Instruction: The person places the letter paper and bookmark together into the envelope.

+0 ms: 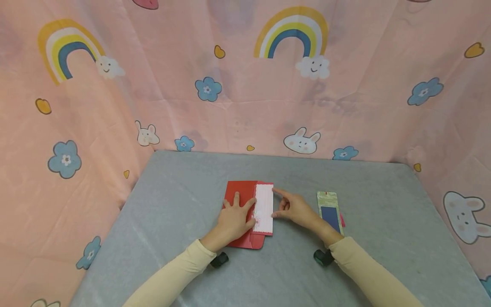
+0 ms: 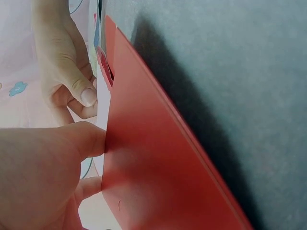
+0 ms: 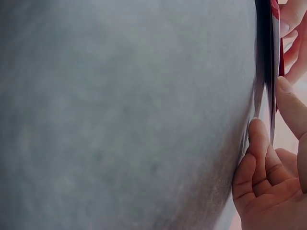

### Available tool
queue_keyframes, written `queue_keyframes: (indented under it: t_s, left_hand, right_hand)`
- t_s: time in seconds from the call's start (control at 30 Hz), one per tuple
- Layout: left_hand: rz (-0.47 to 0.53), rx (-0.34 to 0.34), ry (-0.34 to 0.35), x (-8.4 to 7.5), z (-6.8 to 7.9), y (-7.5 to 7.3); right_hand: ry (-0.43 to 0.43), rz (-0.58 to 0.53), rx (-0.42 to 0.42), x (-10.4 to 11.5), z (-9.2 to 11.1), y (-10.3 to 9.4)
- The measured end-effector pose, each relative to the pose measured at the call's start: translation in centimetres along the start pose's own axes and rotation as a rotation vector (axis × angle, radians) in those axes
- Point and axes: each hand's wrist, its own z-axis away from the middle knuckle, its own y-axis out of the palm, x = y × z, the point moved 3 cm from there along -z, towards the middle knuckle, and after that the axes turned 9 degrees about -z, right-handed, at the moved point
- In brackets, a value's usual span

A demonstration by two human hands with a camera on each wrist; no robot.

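A red envelope lies on the grey table, with a white card edged in pink along its right side. Whether part of the card sits inside the envelope, I cannot tell. My left hand rests on the envelope with spread fingers, its thumb and index finger reaching the card's left edge. At the card's right edge, my right hand holds it with thumb and index finger set apart, the other fingers curled. In the right wrist view the right thumb touches the card, seen nearly edge-on; the index fingertip is hidden there.
A green card-like piece with a dark blue panel lies right of the hands, partly under the right forearm. Something pink shows beside it. A pink printed curtain hangs around the grey table.
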Motion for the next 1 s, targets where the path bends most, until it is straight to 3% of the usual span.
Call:
queue_keyframes:
  t_s: [0.6,1.0]
  left_hand:
    - [-0.006,-0.006,0.010,0.11,0.02,0.13]
    - [0.043,0.017,0.006,0.14,-0.01,0.02]
  right_hand:
    - [-0.032,0.059,0.015,0.44,-0.05,0.51]
    - [-0.017,0.070,0.001,0.74,-0.25,0.80]
